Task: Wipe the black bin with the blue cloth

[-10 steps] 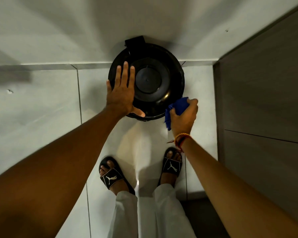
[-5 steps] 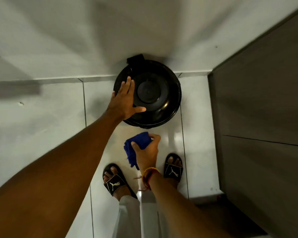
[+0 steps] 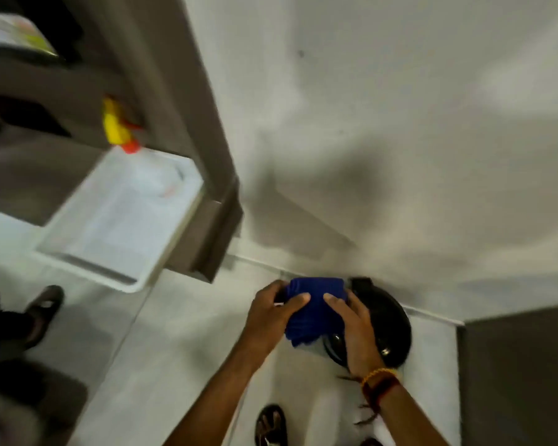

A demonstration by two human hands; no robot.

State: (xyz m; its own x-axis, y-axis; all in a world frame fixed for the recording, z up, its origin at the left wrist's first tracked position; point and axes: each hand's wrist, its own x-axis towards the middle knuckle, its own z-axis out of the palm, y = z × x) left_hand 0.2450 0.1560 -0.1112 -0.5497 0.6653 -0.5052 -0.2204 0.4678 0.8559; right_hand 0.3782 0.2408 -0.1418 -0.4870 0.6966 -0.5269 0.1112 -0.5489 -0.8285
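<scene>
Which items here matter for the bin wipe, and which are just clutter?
In play:
- crumpled blue cloth, gripped by left hand and right hand
- round black plastic bin on the floor by the wall

Just lying about:
- white plastic tray
- yellow spray bottle with red nozzle
- grey shelf unit

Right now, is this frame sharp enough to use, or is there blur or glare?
Head view: motion blur smears the white tray and yellow bottle at left; the hands and blue cloth are moderately soft; small glints on the black bin; dim, shadowed wall.
</scene>
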